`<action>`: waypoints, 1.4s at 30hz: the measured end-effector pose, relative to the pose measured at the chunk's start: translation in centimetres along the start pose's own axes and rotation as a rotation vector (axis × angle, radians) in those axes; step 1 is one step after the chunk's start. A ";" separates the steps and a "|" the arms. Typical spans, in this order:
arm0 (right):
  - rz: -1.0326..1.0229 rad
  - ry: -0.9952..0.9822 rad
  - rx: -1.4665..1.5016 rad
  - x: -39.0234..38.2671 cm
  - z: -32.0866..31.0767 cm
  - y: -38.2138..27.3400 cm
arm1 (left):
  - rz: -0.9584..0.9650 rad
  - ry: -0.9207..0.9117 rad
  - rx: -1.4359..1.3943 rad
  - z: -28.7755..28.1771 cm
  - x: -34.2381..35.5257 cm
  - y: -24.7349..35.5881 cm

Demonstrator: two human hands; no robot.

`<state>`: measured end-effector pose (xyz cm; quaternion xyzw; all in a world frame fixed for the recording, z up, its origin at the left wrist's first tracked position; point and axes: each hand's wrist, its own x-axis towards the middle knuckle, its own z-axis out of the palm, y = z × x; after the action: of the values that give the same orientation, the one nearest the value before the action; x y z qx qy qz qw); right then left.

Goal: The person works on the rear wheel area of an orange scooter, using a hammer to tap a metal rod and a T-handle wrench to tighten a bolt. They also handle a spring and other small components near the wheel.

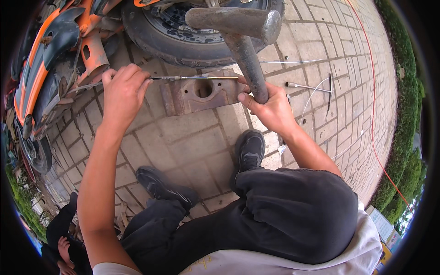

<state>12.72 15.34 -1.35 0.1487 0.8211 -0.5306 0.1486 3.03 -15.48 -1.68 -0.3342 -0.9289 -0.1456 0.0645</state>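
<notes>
My left hand (124,94) is closed in a pinch on a thin cable (195,78) with a dark sleeve and a metal end. The cable's end lies across the top of a rusty metal block (176,100), which has a large round opening and small holes. My right hand (274,109) grips the handle of a hammer (246,57). Its worn steel head is raised above the block, toward the wheel. Some fingers of my right hand are hidden behind the handle, beside the block's right end and close to the cable's tip.
A motorcycle wheel with a black tire (183,52) lies beyond the block. An orange and black motorcycle (64,41) stands at the left. On the paving to the right are a T-handle wrench (328,91), white cable pieces and a red hose (373,96). Another person's hand (64,247) shows at lower left.
</notes>
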 end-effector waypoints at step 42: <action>-0.179 -0.134 -0.442 -6.1 -4.3 -1.4 | -0.007 0.047 -0.018 0.6 -0.3 -0.5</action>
<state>17.37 18.19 3.95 0.0034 0.9155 -0.3577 0.1842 2.94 -15.81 -2.44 -0.3281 -0.9270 -0.1621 0.0827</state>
